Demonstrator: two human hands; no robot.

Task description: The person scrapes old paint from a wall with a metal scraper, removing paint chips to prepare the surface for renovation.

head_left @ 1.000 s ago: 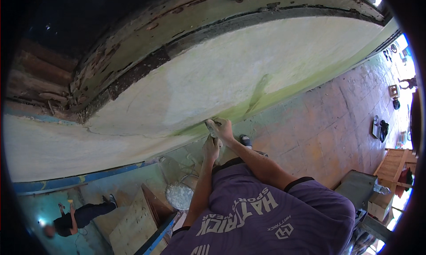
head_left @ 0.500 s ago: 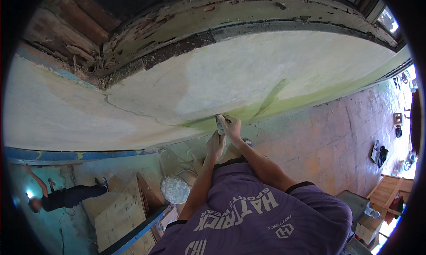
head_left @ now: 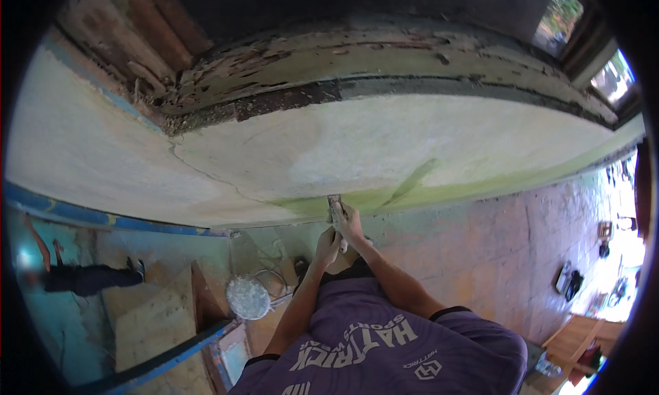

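Observation:
A narrow metal scraper [head_left: 335,204] is pressed blade-first against a pale plastered wall [head_left: 384,148], at the edge of a greenish band. My right hand [head_left: 350,223] grips the scraper just behind the blade. My left hand [head_left: 325,244] sits right below it, closed on the lower end of the light handle. Both forearms reach up from my purple shirt [head_left: 371,347] at the lower edge.
A crack [head_left: 206,176] runs across the plaster to the left. Above the wall are dark, peeling wooden beams [head_left: 288,65]. Below lie wooden steps [head_left: 151,312], a blue rail [head_left: 165,357], a round silvery object [head_left: 247,297] and a reddish tiled floor [head_left: 494,257]. Another person [head_left: 82,278] is at far left.
The view has swung, so the wall and the other person sit differently in the frame. Both hands stay on the scraper at the wall, now slightly further along the green band.

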